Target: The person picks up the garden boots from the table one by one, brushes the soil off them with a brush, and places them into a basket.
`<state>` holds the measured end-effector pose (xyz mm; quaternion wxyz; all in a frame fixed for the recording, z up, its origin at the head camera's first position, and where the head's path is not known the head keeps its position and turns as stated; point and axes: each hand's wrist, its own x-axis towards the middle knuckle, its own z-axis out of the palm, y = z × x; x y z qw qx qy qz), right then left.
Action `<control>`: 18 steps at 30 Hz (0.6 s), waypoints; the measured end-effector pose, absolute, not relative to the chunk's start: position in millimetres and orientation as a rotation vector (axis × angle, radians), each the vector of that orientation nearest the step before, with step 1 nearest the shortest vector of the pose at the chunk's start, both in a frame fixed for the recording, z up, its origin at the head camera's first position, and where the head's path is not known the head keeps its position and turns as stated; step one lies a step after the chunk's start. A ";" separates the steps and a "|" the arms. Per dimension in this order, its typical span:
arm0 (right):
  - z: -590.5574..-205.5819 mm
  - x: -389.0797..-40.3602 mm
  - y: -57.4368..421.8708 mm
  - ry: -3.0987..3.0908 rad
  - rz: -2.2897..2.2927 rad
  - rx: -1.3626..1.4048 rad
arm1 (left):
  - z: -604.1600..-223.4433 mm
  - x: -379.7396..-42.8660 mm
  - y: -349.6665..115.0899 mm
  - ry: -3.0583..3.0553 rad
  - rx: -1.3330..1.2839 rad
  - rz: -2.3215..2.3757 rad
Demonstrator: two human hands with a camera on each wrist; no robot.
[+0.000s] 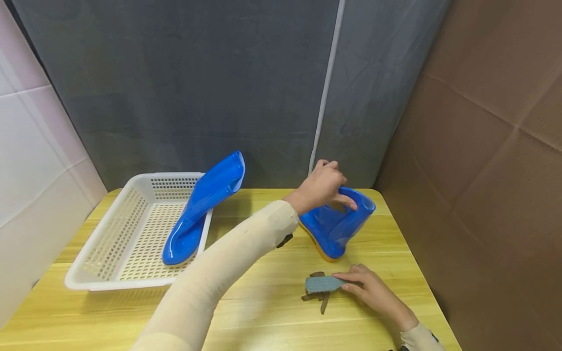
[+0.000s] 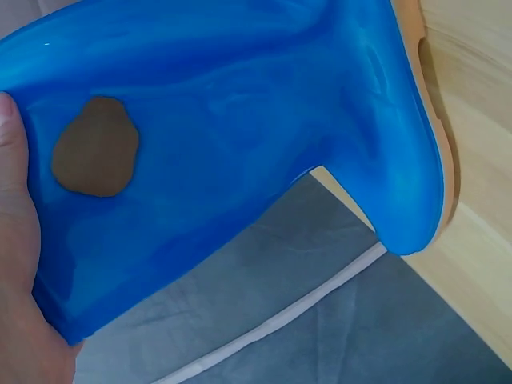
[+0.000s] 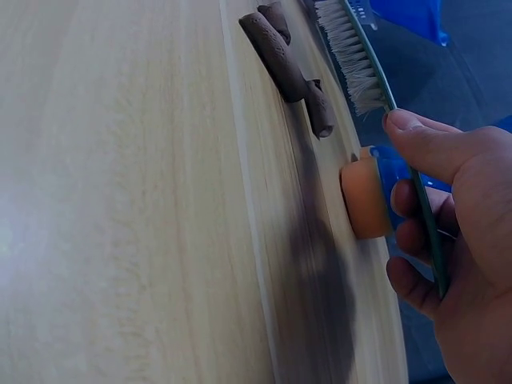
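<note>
Left wrist shows blue boot point(image 2: 240, 144) (w/ brn patch point(image 2: 96, 148)).

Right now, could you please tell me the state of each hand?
Left hand: closed, holding a blue boot near its top edge.
Right hand: closed, holding a brush by its handle.

Blue rain boot point(image 2: 232, 144), orange-soled, brown-patched, in left hand point(image 1: 322, 186); grey-green, white-bristled brush point(image 1: 324, 283) in right hand point(image 1: 373, 292); yellow wood-grained table point(image 1: 263, 307) beneath both.
</note>
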<state>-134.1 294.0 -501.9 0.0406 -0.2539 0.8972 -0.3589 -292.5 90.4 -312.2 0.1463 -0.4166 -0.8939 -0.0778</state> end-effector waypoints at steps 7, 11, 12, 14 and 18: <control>-501.9 -132.7 294.6 2.759 -1.095 -0.762 | -311.3 -297.1 92.2 -2.530 -1.136 -0.099; -502.0 -132.6 295.0 2.779 -1.093 -0.782 | -304.0 -300.0 91.5 -2.546 -1.121 -0.127; -502.1 -132.7 295.4 2.785 -1.093 -0.789 | -301.9 -300.7 90.8 -2.560 -1.122 -0.148; -501.9 -133.0 296.0 2.797 -1.087 -0.788 | -298.1 -302.2 89.1 -2.591 -1.128 -0.192; -501.5 -133.8 297.7 2.822 -1.063 -0.772 | -291.3 -304.6 85.1 -2.652 -1.138 -0.227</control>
